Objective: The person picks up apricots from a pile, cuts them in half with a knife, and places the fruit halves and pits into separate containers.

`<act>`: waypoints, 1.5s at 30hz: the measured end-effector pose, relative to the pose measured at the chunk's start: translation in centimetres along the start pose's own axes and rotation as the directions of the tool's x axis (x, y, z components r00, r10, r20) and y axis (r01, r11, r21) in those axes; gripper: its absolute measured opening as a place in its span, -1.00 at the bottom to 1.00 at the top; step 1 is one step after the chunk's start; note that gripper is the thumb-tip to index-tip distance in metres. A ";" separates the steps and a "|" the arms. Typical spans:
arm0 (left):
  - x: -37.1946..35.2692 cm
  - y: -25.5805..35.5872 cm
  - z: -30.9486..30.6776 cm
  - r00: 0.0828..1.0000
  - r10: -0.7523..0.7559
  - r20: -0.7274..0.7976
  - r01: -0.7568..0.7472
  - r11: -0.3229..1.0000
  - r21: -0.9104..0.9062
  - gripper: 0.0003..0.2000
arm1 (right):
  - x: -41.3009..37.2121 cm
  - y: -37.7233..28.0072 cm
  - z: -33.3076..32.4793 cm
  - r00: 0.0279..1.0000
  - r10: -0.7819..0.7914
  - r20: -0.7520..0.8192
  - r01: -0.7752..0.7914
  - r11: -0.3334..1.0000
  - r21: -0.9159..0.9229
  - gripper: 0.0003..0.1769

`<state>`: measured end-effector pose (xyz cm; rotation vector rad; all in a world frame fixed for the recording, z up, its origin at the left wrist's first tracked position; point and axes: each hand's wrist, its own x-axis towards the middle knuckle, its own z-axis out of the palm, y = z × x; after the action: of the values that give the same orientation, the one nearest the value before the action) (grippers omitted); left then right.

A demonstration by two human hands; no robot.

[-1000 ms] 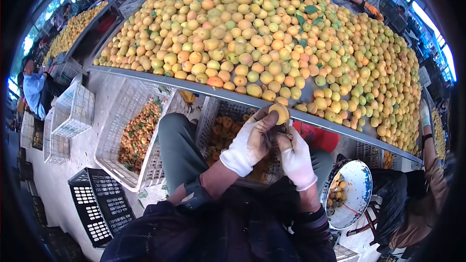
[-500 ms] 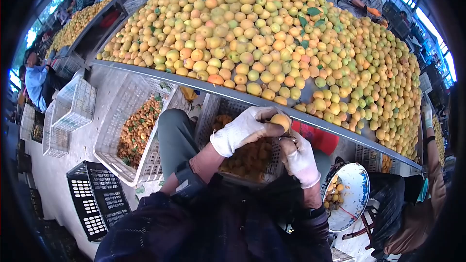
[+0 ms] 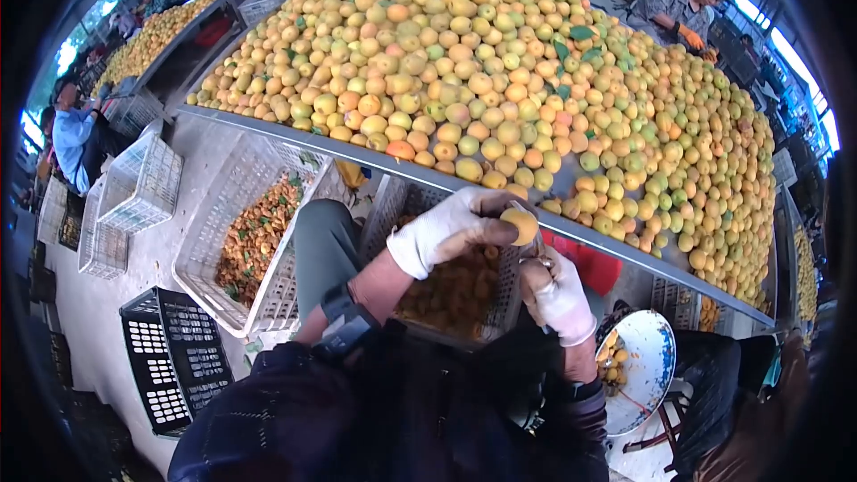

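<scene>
My left hand point(image 3: 451, 234), in a stained white glove, pinches a single apricot point(image 3: 520, 226) between thumb and fingers just in front of the table edge. Close below it, my gloved right hand point(image 3: 555, 293) is closed, its fingertips near the apricot's underside. Whatever sits in those right fingers is too small and dark to make out. Behind both hands a big heap of apricots point(image 3: 464, 62) covers the metal-edged table point(image 3: 357, 153). Under my hands, between my knees, a crate point(image 3: 382, 205) holds opened or halved fruit.
To the left stand a pale crate of orange fruit pieces point(image 3: 259, 245), black crates point(image 3: 178, 361) and stacked white crates point(image 3: 141, 183). A worn white basin point(image 3: 647, 357) with some fruit is at my right. Co-workers sit at far left, behind the heap and at right.
The view has shifted slightly. The apricot in my left hand now shows a rounder, paler side and sits a little lower. At far right, a co-worker's raised arm has come down.
</scene>
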<state>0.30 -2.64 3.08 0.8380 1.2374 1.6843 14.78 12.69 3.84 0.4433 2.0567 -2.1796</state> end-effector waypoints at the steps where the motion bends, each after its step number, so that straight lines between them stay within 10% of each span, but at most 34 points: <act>1: 0.1 0.8 -0.4 1.000 -0.013 0.023 0.011 0.994 0.110 -0.59 | 0.0 0.1 -0.2 0.998 -0.060 0.021 0.062 0.995 -0.076 -0.76; 6: -0.1 2.4 -1.4 0.989 -0.101 0.106 0.041 0.887 0.461 -0.60 | 0.4 0.9 -1.1 0.997 -0.047 0.065 0.063 0.961 -0.269 -0.75; 8: -0.6 1.6 -0.7 0.993 -0.073 0.097 0.027 0.913 0.407 -0.60 | 0.0 -0.9 -1.3 0.966 0.217 0.138 -0.211 0.976 -0.053 -0.75; 10: -0.7 -0.6 0.5 0.998 0.004 -0.068 -0.013 0.991 -0.130 -0.57 | 0.3 1.1 -1.4 0.977 -0.197 -0.082 0.213 0.923 0.320 -0.73; 12: -0.9 -2.2 1.5 0.997 -0.056 -0.055 0.027 0.907 -0.420 -0.60 | 1.0 -1.0 -0.8 0.915 -0.246 -0.319 0.390 0.740 0.548 -0.63; 15: 0.0 -5.1 2.3 0.985 -0.168 0.021 0.123 0.621 -0.774 -0.62 | 1.7 -3.7 -0.1 0.818 -0.428 -0.386 0.576 0.629 0.522 -0.64; 18: 0.5 -5.7 3.2 0.971 -0.239 0.021 0.152 0.548 -0.822 -0.63 | 3.7 -4.8 0.7 0.465 -0.615 -0.636 0.731 0.673 -0.116 -0.65; 24: 0.7 -5.4 4.8 0.918 -0.366 -0.155 0.040 0.475 -0.879 -0.65 | 5.4 -3.2 2.5 0.469 -0.386 -0.795 0.720 0.688 0.091 -0.64; 26: 1.1 -5.2 4.9 0.884 -0.453 -0.113 0.061 0.352 -0.934 -0.65 | 6.8 -2.7 2.4 0.278 -0.547 -0.790 0.748 0.639 -0.178 -0.65; 32: 1.4 -5.2 4.7 0.915 -0.402 -0.041 0.035 0.178 -0.983 -0.68 | 6.7 -3.4 2.5 0.557 -0.417 -0.719 0.756 0.612 0.231 -0.53; 37: 1.3 -7.1 4.8 0.930 -0.348 -0.121 -0.060 0.181 -0.982 -0.69 | 8.4 -1.6 2.0 0.548 -0.459 -0.699 0.744 0.649 0.158 -0.53; 39: 0.9 -7.2 5.5 0.897 -0.237 -0.373 -0.150 0.630 -0.762 -0.71 | 7.5 -2.1 2.8 0.643 -0.388 -0.661 0.688 0.672 0.274 -0.52; 42: 0.7 -5.5 5.7 0.924 -0.023 -0.383 -0.171 0.869 -0.465 -0.72 | 8.3 -0.3 1.8 0.616 -0.423 -0.664 0.692 0.694 0.200 -0.51; 45: 0.9 -4.9 4.5 0.905 -0.099 -0.414 -0.136 0.854 -0.501 -0.73 | 7.0 -1.8 2.1 0.818 -0.237 -0.524 0.566 0.501 0.655 -0.60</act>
<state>5.11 0.58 -0.31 0.1453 0.9544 2.1571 7.32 11.57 3.60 0.4833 1.2053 -3.5498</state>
